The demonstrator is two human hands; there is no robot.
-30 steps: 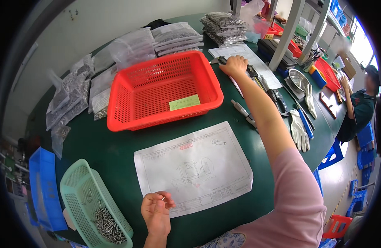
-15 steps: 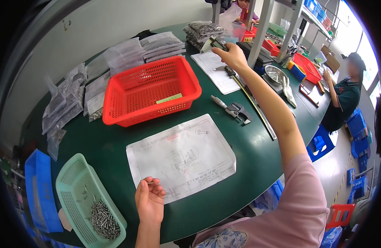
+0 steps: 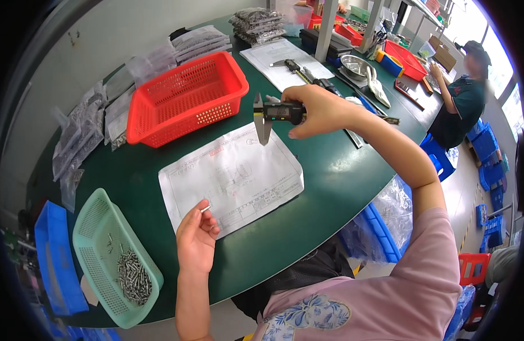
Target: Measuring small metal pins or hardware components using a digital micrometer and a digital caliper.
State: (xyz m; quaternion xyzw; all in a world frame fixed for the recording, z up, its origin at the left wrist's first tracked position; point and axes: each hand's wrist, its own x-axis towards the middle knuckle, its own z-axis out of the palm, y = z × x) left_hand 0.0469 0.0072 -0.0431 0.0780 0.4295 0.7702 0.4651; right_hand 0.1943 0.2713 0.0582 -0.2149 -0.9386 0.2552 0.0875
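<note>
In my right hand [image 3: 313,111] is a digital caliper [image 3: 280,112], raised above the far right part of a paper drawing [image 3: 273,196]. Its jaws point down and look close together, with no part visible between them. My left hand [image 3: 196,241] pinches a small metal screw [image 3: 205,209] between thumb and fingertips, over the drawing's near left corner. Left of that hand, a pale green basket [image 3: 91,233] holds a heap of similar small metal screws [image 3: 134,275]. A micrometer [image 3: 272,99] lies mostly hidden behind the caliper and my right hand.
A red perforated basket [image 3: 159,136] stands beyond the drawing, with filled plastic bags [image 3: 83,131] along the wall. Another caliper [image 3: 296,68] lies on papers [image 3: 262,57] at the back. A metal bowl [image 3: 356,67] is farther right. A blue bin [image 3: 57,261] sits far left; a co-worker [image 3: 464,108] works at right.
My right hand has brought the caliper back from the far papers toward the drawing. My left hand has risen slightly with the screw. The whole view has shifted.
</note>
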